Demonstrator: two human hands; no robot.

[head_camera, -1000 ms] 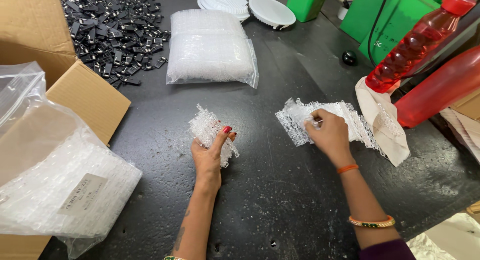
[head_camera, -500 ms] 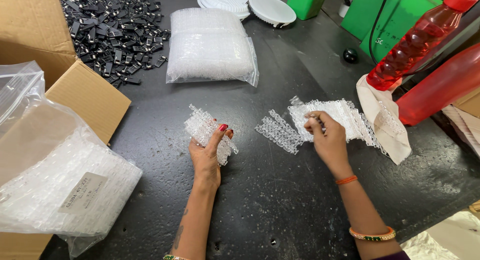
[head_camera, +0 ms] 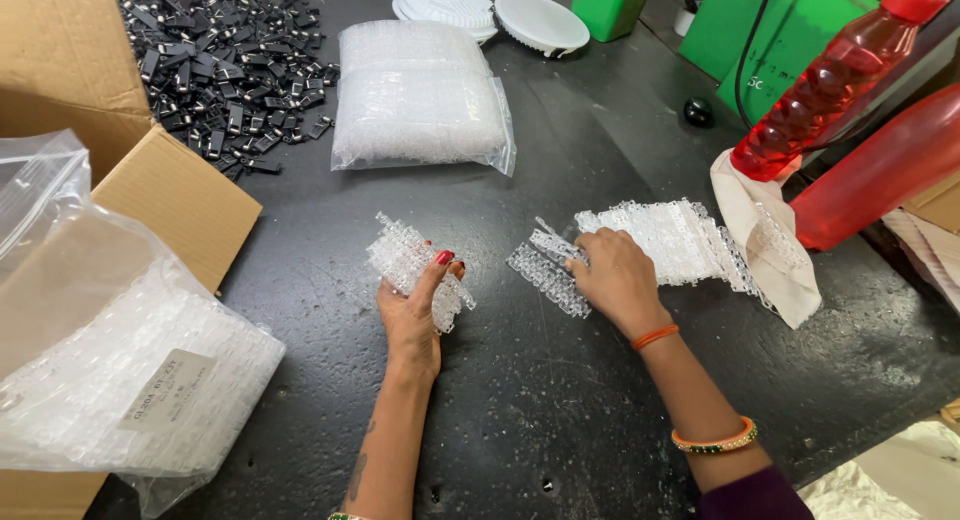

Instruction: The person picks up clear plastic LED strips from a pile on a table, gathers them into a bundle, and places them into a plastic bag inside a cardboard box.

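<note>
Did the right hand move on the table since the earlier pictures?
Yes. The right hand slid left along the black table, away from the red bottle and toward the left hand, pulling some clear plastic strips off the pile.

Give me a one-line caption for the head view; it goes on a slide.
Left hand holds a clear plastic strip stack; right hand pulls strips from a pile on the black table.
</note>
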